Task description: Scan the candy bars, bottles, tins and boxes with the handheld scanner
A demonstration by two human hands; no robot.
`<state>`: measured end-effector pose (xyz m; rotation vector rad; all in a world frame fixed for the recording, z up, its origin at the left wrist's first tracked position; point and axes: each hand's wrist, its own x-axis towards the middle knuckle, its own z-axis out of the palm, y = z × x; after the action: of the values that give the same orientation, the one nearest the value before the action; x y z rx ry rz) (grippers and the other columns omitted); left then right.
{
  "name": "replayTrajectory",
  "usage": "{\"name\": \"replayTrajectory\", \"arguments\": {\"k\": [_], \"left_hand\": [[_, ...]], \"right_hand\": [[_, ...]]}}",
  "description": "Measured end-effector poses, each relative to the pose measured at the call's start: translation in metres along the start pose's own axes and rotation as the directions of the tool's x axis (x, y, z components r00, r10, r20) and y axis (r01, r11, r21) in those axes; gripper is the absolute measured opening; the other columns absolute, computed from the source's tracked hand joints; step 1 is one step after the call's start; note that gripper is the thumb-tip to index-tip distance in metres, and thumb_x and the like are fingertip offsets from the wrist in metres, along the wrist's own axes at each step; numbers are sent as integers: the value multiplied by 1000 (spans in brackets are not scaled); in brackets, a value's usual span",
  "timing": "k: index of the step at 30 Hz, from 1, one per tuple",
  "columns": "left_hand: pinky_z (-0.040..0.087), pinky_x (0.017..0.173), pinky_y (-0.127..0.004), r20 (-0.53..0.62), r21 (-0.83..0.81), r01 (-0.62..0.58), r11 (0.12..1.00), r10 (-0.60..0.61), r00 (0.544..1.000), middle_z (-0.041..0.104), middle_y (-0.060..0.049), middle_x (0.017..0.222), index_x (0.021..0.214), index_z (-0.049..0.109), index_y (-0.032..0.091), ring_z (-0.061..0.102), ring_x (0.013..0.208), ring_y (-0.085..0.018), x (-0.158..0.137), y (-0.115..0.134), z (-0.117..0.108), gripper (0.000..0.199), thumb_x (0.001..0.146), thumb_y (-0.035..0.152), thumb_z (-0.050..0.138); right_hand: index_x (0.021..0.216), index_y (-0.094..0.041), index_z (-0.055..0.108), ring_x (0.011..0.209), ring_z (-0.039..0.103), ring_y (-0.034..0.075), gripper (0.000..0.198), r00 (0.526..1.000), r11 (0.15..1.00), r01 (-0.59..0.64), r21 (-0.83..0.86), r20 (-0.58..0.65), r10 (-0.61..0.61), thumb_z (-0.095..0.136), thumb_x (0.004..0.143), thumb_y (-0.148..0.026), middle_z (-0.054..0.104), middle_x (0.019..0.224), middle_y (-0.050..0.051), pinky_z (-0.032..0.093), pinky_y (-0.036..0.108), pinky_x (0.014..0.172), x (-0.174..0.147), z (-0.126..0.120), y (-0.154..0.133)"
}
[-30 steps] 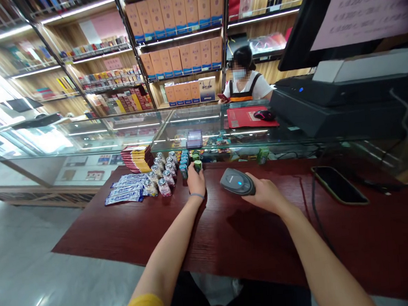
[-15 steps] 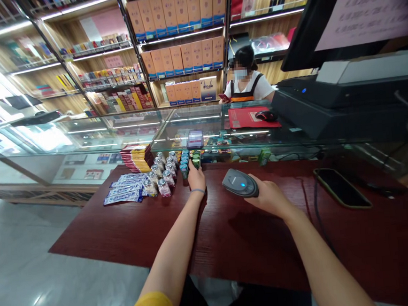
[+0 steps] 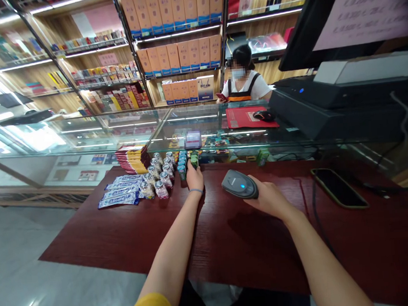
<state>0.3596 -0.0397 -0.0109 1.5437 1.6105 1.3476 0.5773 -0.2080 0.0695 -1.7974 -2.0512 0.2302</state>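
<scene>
My right hand [image 3: 269,197] is wrapped round the handle of a grey barcode scanner [image 3: 240,184] with a blue light on top, held above the dark red table. Farther forward, my left hand [image 3: 194,179] is closed on small green containers [image 3: 194,161] at the far side of the table; its fingertips are partly hidden. Just left of that hand stands a row of small blue containers [image 3: 182,166]. Beyond these are rows of small clear jars [image 3: 161,190] with silver lids. Blue-and-white packets [image 3: 119,197] lie overlapping at the left, in front of stacked red-and-yellow packs [image 3: 133,159].
A glass display counter [image 3: 117,127] borders the table's far edge. A phone [image 3: 339,188] and a dark cable lie at the right, below a monitor [image 3: 307,22]. Behind the counter sits a person [image 3: 246,86] holding a phone. One green pack [image 3: 262,157] stands by the glass.
The whole view has shifted slightly, so the table goods appear a little farther left. Both hands keep nearly the same pose, the right one still holding the barcode scanner.
</scene>
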Motion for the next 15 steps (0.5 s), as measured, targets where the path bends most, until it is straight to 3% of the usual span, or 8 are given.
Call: {"name": "replayTrajectory", "arguments": {"k": [8,15], "left_hand": [[38,119,-41,-2,27,-91,996,91,996,54,-21,151,157,36,14,51,142,-31,-9,5,-6,72,91,18,64],[28,128,-45,-39,29,-297,954,298,954,41,-16,163,159,33,18,35,153,-29,-13,6,-9,71,93,17,61]], "right_hand": [[132,-21,58,96,76,33,56,998,987,-70,147,11,69,66,78,-34,80,103,10,53,35,73,2,-1,4],[135,-23,60,102,76,35,60,995,986,-71,150,-59,81,69,76,-34,80,105,9,55,38,80,3,1,10]]}}
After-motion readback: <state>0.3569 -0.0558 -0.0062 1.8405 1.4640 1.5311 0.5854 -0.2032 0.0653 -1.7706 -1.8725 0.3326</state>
